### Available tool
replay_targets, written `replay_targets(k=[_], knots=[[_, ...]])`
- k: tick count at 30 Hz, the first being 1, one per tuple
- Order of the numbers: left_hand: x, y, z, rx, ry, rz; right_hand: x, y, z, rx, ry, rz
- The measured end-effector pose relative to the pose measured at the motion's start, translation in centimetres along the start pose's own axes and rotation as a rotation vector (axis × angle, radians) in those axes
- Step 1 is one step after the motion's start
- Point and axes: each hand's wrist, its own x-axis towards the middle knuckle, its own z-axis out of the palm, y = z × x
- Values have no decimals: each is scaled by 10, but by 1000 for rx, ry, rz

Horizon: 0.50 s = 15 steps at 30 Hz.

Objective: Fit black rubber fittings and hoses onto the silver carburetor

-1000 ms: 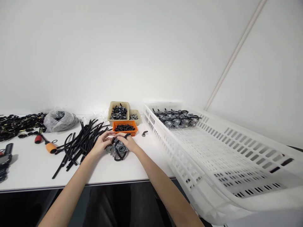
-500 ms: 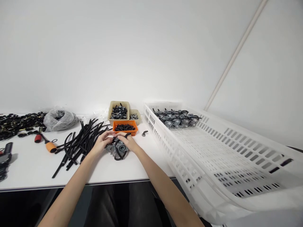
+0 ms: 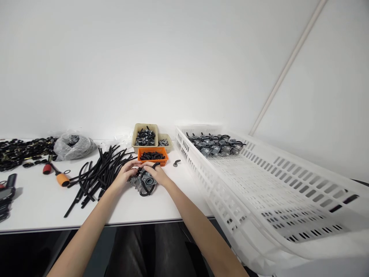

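1. Two bare forearms reaching up from the near edge of the white table [image 3: 34, 215], meeting at its middle.
2. Left hand [image 3: 124, 176] and right hand [image 3: 158, 174] both closed around one grey metal assembly [image 3: 144, 181], resting on the tabletop between them; black hose loop [image 3: 143, 188] curling off its near side, fingertips pinching at its top.
3. Just left of the hands, a loose heap of black hose lengths [image 3: 98, 173]; farther left, an orange-handled tool [image 3: 59, 177] and a dark device [image 3: 6, 194] at the table's edge.
4. Just beyond the hands, an orange basket [image 3: 152, 156] of black rings; behind it a beige bin [image 3: 145, 136] of small dark fittings, with a smaller bin [image 3: 164, 142] beside.
5. At right, a large white crate [image 3: 259, 181], mostly bare, with a single row of finished-looking grey units [image 3: 215, 144] along its far end.
6. Far left, a clear bag [image 3: 73, 146] and a spread of black clips [image 3: 20, 151].
7. Judged early in the batch: one row crated, one piece in hand, plenty of hose unused.
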Motion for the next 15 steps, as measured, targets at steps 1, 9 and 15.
replay_targets(k=[1, 9, 15], knots=[[0, 0, 0, -7, -9, 6, 0, 0, 0, -3, 1, 1], [-2, 0, -1, -3, -20, 35, 0, 0, 0, -6, -5, 6], [-1, -2, -1, 4, -47, 54, -1, -1, 0, -14, -7, 17]])
